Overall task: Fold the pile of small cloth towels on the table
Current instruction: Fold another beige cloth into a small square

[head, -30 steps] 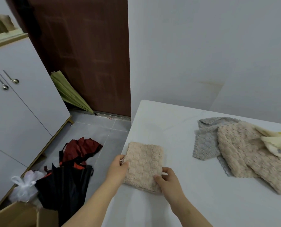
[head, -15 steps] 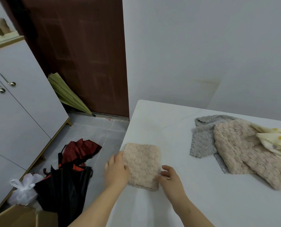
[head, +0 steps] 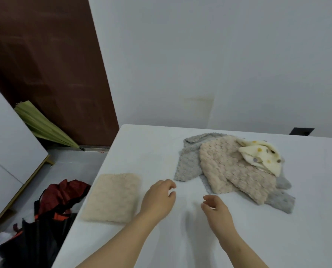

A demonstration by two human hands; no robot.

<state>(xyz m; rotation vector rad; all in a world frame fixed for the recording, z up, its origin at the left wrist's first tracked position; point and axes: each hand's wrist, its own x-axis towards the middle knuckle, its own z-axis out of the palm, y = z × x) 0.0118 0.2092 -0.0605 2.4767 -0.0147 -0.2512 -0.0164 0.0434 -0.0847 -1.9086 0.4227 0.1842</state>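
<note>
— How are the fingers of the left hand held?

— They are loosely curled, and nothing is gripped. The same is seen at the right hand: its fingers are bent and relaxed, and nothing is held. A bare strip of table is left between the two hands. Whether the surface is touched cannot be told.

— What is found just left of the left fingers?

— A folded towel, beige, is laid flat at the table's left edge. It is placed just beside the left hand and is not touched by it.

— And beyond the fingertips?

— The pile is spread ahead and to the right of both hands, near them yet apart. A grey towel is laid lowest, and its near-left corner is brought closest to the left fingers. A second beige towel is draped over it. A cream dotted towel is set on top at the far right. All three are left rumpled.

— What is seen further out?

— Past the table's left edge, a red and black bundle is heaped on the floor. A green umbrella is leaned against a brown door. A white cabinet is placed at the far left.
</note>
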